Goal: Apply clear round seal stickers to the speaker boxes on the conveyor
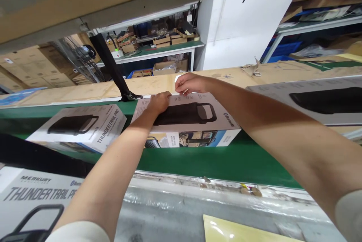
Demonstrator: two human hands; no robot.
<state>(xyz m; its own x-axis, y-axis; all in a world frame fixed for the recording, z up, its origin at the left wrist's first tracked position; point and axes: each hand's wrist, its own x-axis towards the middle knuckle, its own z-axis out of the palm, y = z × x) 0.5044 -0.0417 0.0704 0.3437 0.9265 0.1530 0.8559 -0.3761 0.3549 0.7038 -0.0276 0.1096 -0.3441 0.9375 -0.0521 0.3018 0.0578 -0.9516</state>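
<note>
A white printed speaker box (195,119) lies on the green conveyor belt in front of me, its top showing a black speaker with a handle. My left hand (160,103) rests on the far left part of its top, fingers closed and bent at the far edge, gripping it there. Just above that far edge, my right hand (190,83) has its thumb and fingers drawn together in a pinch. Whatever sits between those fingertips is too small to make out.
Another speaker box (76,125) lies left on the green belt (220,163), and a third box (319,98) is at the right. A larger-printed box (36,200) stands near left. A black post (110,65) rises behind the belt; a beam (141,0) crosses overhead. Yellow sheet (240,230) lies nearby.
</note>
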